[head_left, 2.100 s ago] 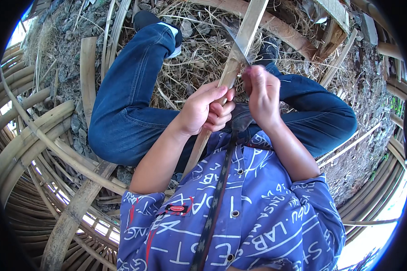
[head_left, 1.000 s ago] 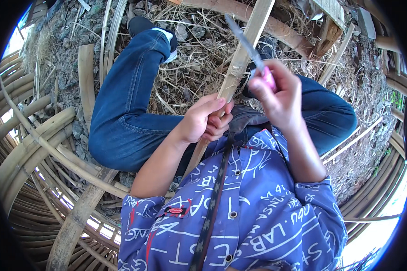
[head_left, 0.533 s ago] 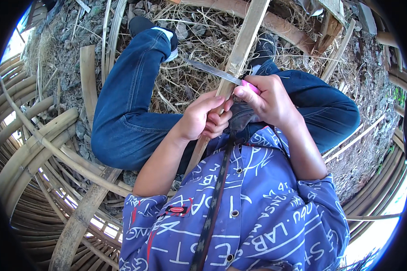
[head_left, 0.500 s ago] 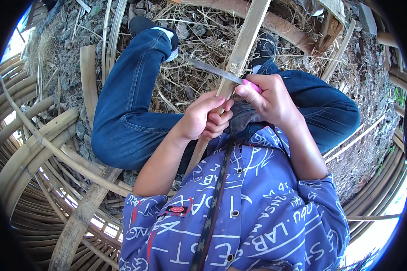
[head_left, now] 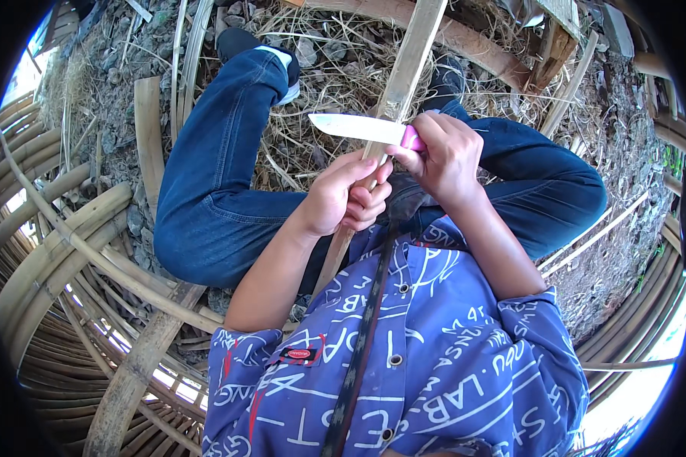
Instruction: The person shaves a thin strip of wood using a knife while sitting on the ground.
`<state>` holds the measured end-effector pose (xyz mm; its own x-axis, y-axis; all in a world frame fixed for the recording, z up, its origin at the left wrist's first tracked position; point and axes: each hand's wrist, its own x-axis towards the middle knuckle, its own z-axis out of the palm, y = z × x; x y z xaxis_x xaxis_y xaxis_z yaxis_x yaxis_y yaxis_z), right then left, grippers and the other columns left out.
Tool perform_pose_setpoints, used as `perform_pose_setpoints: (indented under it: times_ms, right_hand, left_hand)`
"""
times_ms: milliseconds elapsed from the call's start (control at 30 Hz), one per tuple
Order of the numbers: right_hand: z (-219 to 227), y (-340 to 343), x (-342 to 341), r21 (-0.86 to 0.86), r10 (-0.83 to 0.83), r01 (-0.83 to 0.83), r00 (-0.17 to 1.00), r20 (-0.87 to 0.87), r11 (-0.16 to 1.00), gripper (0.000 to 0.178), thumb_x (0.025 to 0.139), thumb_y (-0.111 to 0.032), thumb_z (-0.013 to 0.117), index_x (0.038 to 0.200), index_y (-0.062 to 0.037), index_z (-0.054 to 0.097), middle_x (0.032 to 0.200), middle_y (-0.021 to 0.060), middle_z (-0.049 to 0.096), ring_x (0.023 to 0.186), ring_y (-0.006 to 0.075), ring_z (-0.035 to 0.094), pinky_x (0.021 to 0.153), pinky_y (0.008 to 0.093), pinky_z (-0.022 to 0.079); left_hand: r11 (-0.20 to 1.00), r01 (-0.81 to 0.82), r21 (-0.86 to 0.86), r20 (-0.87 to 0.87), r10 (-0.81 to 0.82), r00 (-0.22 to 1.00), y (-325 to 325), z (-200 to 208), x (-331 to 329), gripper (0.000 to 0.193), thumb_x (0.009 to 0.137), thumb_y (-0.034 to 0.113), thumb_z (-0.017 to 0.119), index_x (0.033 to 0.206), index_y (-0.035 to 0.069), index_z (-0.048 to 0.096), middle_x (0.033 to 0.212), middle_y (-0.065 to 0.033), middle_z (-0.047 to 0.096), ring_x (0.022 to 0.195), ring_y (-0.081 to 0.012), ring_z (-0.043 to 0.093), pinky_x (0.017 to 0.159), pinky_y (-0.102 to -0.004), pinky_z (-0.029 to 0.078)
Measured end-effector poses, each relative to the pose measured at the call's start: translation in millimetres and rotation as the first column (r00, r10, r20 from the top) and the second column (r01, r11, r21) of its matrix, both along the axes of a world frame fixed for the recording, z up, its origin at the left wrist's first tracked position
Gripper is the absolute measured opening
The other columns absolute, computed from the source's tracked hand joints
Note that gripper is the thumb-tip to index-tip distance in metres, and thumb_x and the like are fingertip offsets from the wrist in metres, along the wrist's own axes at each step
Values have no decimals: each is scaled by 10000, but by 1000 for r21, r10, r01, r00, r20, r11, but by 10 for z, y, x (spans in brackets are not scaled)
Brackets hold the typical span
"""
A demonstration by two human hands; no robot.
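Observation:
My left hand [head_left: 348, 192] is wrapped round a long, pale wooden strip [head_left: 411, 65], which slants from beside my belly up between my legs to the top of the view. In my right hand [head_left: 448, 156] is a knife [head_left: 358, 128] with a pink handle, gripped in a closed fist. Its broad pale blade lies across the strip just beyond my left fingers, tip pointing left, with the flat side facing up. The part of the strip under the blade is hidden.
Dry fibres and shavings [head_left: 320, 91] cover the stony ground between my jean-clad legs [head_left: 221, 152]. A thick board [head_left: 480, 47] and a wooden block [head_left: 556, 57] lie at the far right. Curved bamboo poles [head_left: 61, 251] rise on the left, with more slats [head_left: 640, 312] on the right.
The knife has turned so the flat of its blade shows, and it has shifted slightly nearer me. My right hand has rotated with it; my left hand keeps its hold.

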<state>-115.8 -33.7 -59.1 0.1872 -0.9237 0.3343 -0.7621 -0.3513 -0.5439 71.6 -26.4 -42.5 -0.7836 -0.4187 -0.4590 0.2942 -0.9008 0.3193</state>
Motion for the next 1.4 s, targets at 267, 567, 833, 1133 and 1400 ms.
perform_pose_setpoints:
  times_ms: [267, 567, 833, 1133, 1400]
  right_hand:
    - [-65, 54, 72, 127, -80, 54, 974, 210, 990, 427, 769, -455, 675, 708, -52, 548, 583, 97, 514, 515, 303, 539, 480, 358, 425]
    - [-83, -195, -223, 374, -475, 293, 569, 671, 880, 517, 1018, -374, 337, 645, -41, 465, 557, -27, 373, 513, 90, 343, 466, 258, 267]
    - [429, 62, -180, 531, -205, -43, 893, 400, 846, 353, 958, -273, 509, 735, 0, 499, 550, 103, 456, 464, 204, 414, 468, 339, 344]
    - [640, 93, -29, 517, 74, -107, 994, 84, 850, 334, 868, -318, 620, 724, -29, 539, 555, 147, 541, 532, 340, 579, 472, 412, 434]
    - [660, 15, -31, 475, 86, -39, 993, -78, 879, 369, 856, -370, 628, 683, -56, 541, 565, 131, 549, 518, 328, 566, 458, 391, 422]
  left_hand:
    - [999, -36, 29, -49, 38, 998, -12, -10, 1, 268, 955, 346, 408, 905, 84, 428, 556, 67, 256, 402, -24, 225, 339, -189, 193]
    - [999, -28, -35, -14, 27, 1000, 35, -22, 24, 272, 956, 358, 398, 905, 91, 410, 560, 65, 249, 411, -23, 218, 330, -190, 176]
    - [941, 74, -329, 423, 77, 903, 45, 182, -115, 232, 980, 298, 399, 976, 76, 462, 626, 62, 309, 487, -13, 256, 424, -180, 201]
    - [905, 43, -424, 460, 174, 871, 84, 222, -184, 223, 989, 276, 409, 949, 77, 499, 613, 37, 426, 490, -22, 366, 419, -188, 264]
    - [782, 84, -618, 517, 324, 792, 138, 214, -255, 226, 985, 229, 404, 1007, 36, 520, 658, 22, 451, 559, -46, 404, 496, -215, 327]
